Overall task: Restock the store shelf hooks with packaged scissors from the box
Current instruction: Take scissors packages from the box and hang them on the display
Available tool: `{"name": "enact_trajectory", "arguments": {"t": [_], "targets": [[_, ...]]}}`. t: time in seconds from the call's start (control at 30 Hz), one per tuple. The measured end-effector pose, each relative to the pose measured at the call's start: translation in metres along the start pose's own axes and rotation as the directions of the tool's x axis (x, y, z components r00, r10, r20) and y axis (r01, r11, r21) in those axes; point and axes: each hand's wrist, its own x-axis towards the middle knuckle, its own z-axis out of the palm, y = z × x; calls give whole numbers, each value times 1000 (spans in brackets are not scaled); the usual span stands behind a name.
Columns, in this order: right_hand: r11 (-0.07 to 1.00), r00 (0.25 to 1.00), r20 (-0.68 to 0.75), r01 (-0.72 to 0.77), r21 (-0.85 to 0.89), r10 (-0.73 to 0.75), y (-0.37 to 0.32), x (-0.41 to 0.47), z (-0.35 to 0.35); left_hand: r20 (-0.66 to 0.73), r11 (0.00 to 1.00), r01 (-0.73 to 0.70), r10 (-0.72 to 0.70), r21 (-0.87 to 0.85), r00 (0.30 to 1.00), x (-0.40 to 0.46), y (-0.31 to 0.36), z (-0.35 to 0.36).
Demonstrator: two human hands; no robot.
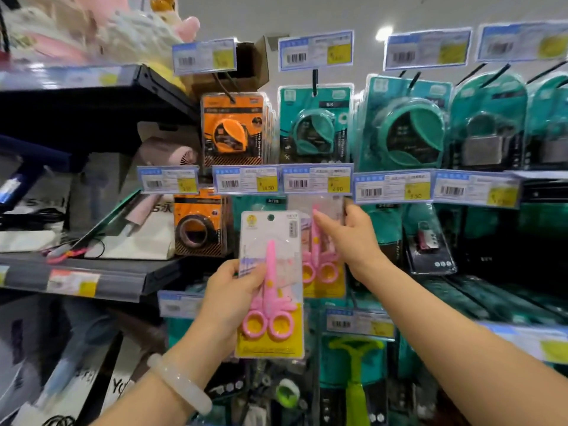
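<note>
My left hand grips a pack of pink scissors by its left edge, upright in front of the shelf. The pack has a white card with a hang hole at the top and a yellow strip at the bottom. Just behind and to the right, more packs of pink scissors hang on a hook under the 2.90 price tag. My right hand reaches to those hanging packs, fingers on their upper right part, thumb toward the front. The hook itself is hidden by the tag. No box is in view.
Orange tape measures and orange tape packs hang to the left. Teal tape measures and padlock packs hang above and right. A dark shelf juts out at the left. A green tool hangs below.
</note>
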Motion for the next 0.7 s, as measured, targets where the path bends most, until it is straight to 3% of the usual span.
{"name": "enact_trajectory", "arguments": {"t": [0.37,0.7], "targets": [[996,999,-41,-18,86,21,6,-3,6,23,998,57,-56,-17,998,-7,4,-9],[974,980,-109,-147,171,167,-2,0,-5,30,997,74,-73,-22,997,-16,6,-9]]}}
